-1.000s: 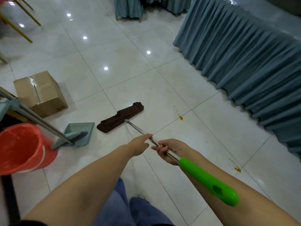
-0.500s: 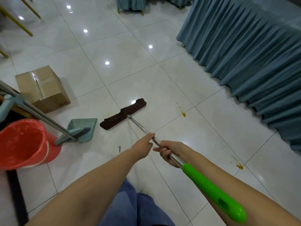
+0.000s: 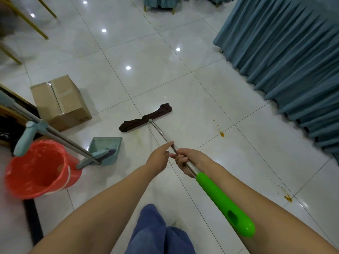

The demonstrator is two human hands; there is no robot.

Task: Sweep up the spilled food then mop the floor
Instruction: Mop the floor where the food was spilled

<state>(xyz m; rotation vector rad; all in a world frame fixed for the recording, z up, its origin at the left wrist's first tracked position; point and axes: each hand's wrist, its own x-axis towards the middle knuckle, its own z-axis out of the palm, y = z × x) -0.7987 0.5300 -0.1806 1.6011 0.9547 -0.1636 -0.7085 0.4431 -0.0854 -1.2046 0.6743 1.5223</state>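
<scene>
Mop (image 3: 191,169): long flat mop with a thin polished steel shaft, a bright green plastic handle (image 3: 225,204) and a dark brown cloth head (image 3: 145,119). The head lay flat on the glossy white tiled floor (image 3: 165,74), ahead of the person and just beyond the teal plastic dustpan (image 3: 108,143).
Right hand (image 3: 187,162): grip closed round the bare steel just below the green handle, fingers curled under the shaft.
Left hand (image 3: 158,158): placed just further down the shaft, fingers stretched along it with the thumb beneath. The grip looked like a light pinch on the steel rather than a full wrap.
Handling: the mop was probably light and stiff along its length. Bare steel would likely slide in a palm, while the green handle offered surer purchase. The cloth head was soft, one end looked bunched, and it could drag or fold under a push.
Where to hold: a wider spacing, one hand on the green handle and one at mid-shaft, would probably give better leverage.
Spill: orange food spots (image 3: 222,134) sat to the right of the head, apart from it. More orange food crumbs (image 3: 288,198) lay beside the right forearm.
Nearby: red plastic bucket with a liner (image 3: 36,187), taped cardboard box (image 3: 60,101), blue-grey pleated table skirt (image 3: 284,61).
</scene>
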